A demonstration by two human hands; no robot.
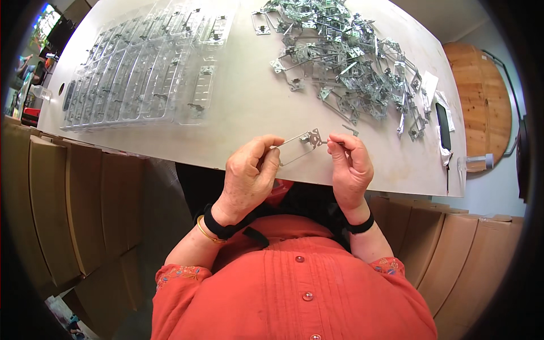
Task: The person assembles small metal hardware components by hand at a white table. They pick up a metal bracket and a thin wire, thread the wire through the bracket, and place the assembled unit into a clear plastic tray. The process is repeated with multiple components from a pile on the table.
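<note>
In front of me, just above the table's near edge, a small metal bracket (315, 138) with a flat cut-out plate and two long thin rods is held up. My left hand (249, 175) pinches it by the rod ends between thumb and fingers. My right hand (351, 169) is closed beside the plate, its thumb and forefinger pressed on a thin dark piece that reaches to the plate. Whether that piece belongs to the bracket or is separate, I cannot tell. A small loose metal piece (350, 130) lies on the table just beyond my right hand.
A big heap of similar metal brackets (345, 62) covers the back right of the white table (249, 107). Clear plastic trays (136, 85) with metal parts stand at the left. A dark phone-like object (442, 126) lies at the right edge. Cardboard boxes (85, 198) flank me below.
</note>
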